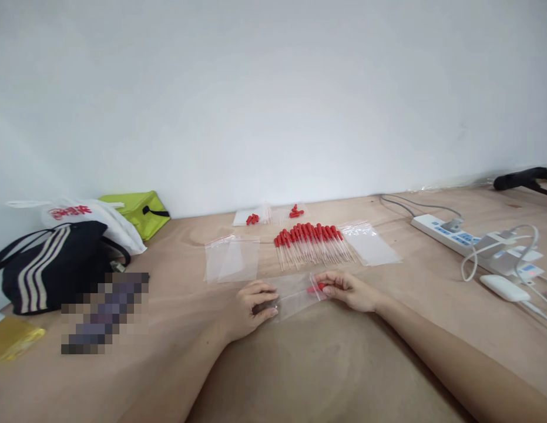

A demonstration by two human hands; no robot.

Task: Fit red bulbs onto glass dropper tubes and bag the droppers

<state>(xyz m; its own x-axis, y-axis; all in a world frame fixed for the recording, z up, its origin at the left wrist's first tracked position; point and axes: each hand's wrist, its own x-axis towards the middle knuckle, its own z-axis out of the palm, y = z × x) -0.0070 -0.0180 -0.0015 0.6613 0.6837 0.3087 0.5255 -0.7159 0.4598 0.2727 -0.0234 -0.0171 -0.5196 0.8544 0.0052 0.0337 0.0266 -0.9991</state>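
Left hand [254, 308]: gripped the left end of a clear bag [295, 299] with the fingers.
Right hand [348, 291]: pinched a red-tipped stick [321, 286] in the fingers, at the bag's right end.
Stick position: near, mid-bench [299, 370], partly seen through the bag; inside or beneath, could not tell.
Stick row [308, 234]: spread just far of both hands.
Flat bags [240, 261]: lay left and right of the row.
Power strip [447, 233]: lay right.
Striped bag [74, 258]: sat left.
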